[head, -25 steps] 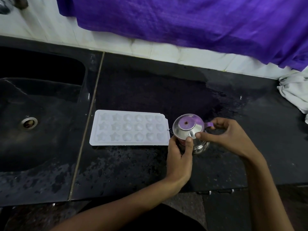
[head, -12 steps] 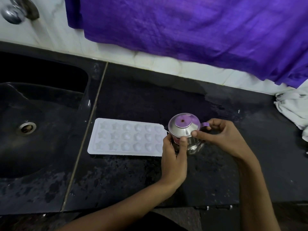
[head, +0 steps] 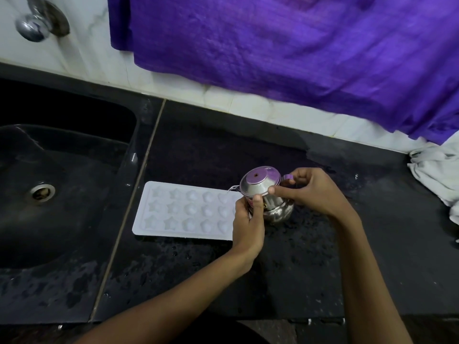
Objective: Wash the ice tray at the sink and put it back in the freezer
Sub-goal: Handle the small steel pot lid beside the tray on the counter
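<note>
**Ice tray waits while both hands work a small steel container**

On a wet black stone counter beside a dark sink, a white ice tray lies flat just left of the hands, untouched. The left hand grips the body of a small steel container, apparently to steady it, while the right hand pinches its domed lid rim. A purple cloth hangs behind; a tap sits far left.
</note>
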Tool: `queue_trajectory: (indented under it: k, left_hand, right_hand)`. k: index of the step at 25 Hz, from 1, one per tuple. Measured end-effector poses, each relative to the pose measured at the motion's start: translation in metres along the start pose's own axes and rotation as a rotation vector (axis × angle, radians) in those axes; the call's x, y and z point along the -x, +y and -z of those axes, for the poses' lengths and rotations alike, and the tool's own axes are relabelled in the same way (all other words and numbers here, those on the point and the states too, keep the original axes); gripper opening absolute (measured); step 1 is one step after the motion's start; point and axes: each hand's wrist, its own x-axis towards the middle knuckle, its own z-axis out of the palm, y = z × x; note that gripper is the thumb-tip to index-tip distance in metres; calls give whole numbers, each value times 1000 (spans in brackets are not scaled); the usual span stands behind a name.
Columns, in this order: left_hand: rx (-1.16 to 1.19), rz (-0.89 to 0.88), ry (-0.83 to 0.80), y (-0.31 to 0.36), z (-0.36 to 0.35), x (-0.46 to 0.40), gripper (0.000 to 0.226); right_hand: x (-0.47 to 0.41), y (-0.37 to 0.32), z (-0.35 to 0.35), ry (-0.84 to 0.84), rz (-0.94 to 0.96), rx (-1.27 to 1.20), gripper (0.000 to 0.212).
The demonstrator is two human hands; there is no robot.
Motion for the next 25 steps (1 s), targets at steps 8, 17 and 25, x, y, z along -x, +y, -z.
queue_trajectory:
  k: [8,17,25]
  left_hand:
    - [6,21,-8,1,1,-3,38]
    - [19,-12,-8,0,2,-1,34]
    - [7,-109,-1,1,-2,10,29]
  right_hand:
    - [-1,-3,1,-12,-14,35,68]
    - [2,1,0,-6,4,22,66]
    - [19,5,1,35,22,-137,58]
